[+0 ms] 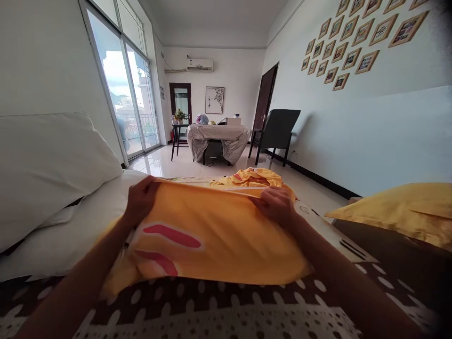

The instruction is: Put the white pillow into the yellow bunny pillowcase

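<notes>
Both hands are in view, well apart, and each one is clamped on cloth: the left hand [142,197] has a fist around the upper left corner of the orange printed cloth [226,235], while the right hand [277,203] grips the top edge toward its right end. That edge runs nearly straight between the fists, and the cloth spreads below it, between the forearms, two red patches at lower left. Its bottom edge falls across the brown-and-white spotted fabric [201,287]; whether it touches there, I can't tell. Just past the right hand sits a crumpled orange bundle [252,176], so the far side is tight. Over on the left, white cushions [45,165] crowd close to that forearm. On the right, a cream strip with dark stripes [353,249] reaches out beside the right forearm, and a yellow pillow [399,207] lies beyond it, apart from the arm. Farther out, glossy floor [158,160] stretches toward the draped table [219,134] and the black chair [280,129], both well away from the hands.
</notes>
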Demonstrator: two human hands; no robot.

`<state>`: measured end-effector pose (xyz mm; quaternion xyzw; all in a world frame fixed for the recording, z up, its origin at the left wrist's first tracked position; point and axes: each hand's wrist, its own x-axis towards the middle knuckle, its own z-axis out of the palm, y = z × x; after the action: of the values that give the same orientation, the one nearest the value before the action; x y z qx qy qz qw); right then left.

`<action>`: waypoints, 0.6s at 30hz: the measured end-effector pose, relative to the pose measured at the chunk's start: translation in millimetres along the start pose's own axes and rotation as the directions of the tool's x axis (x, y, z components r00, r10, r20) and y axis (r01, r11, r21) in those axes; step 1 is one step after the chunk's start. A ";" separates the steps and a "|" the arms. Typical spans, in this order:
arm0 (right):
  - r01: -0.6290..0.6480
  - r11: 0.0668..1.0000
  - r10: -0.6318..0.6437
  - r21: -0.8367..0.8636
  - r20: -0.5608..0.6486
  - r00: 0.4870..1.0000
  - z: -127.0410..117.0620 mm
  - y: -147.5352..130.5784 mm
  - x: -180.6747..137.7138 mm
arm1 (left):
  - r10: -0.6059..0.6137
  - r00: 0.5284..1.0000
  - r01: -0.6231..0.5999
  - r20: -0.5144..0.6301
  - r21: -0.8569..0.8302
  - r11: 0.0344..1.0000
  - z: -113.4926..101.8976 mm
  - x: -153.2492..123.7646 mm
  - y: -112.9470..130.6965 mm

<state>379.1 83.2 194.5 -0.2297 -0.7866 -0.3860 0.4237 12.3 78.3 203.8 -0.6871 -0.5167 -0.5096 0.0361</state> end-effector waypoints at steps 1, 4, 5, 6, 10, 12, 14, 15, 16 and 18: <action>0.006 1.000 -0.005 -0.020 0.028 1.000 -5.6 7.9 -7.2 | 0.032 0.995 -0.034 0.090 0.024 0.999 -4.8 3.9 -5.2; -0.048 0.999 0.052 -0.023 0.250 0.967 -15.9 18.1 -32.0 | 0.101 0.857 -0.150 0.505 0.058 0.987 -9.3 2.7 -22.9; -0.104 0.994 0.101 -0.012 0.368 0.924 -18.1 17.6 -40.2 | 0.092 0.786 -0.171 0.611 0.072 0.983 -8.5 -2.0 -28.8; -0.181 0.984 0.157 -0.001 0.497 0.854 -20.1 16.2 -47.7 | 0.076 0.716 -0.189 0.694 0.087 0.978 -7.5 -8.1 -34.5; -0.509 0.860 0.273 0.036 0.810 0.519 -27.3 13.0 -61.9 | 0.086 0.635 -0.289 0.767 0.133 0.948 -8.4 -29.5 -50.0; -0.567 0.819 0.272 0.085 0.813 0.515 -27.7 16.7 -59.9 | 0.130 0.675 -0.350 0.727 0.160 0.923 -10.8 -30.2 -50.7; -0.537 0.837 0.270 0.109 0.771 0.576 -24.3 23.5 -57.0 | 0.127 0.720 -0.373 0.682 0.226 0.900 -11.3 -25.1 -47.6; -0.512 0.854 0.281 0.090 0.748 0.601 -21.5 27.7 -56.6 | 0.106 0.740 -0.367 0.664 0.268 0.891 -10.3 -21.9 -45.5; -0.494 0.868 0.307 0.050 0.728 0.613 -18.4 32.1 -57.4 | 0.076 0.761 -0.352 0.645 0.312 0.882 -8.5 -19.2 -43.5; -0.500 0.864 0.393 -0.060 0.700 0.596 -12.3 40.4 -61.9 | 0.002 0.781 -0.314 0.625 0.390 0.866 -2.9 -16.6 -40.8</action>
<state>446.0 95.4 163.1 -0.5154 -0.8285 -0.0955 0.1971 -19.2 84.4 173.5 -0.8251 -0.5472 -0.1156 0.0799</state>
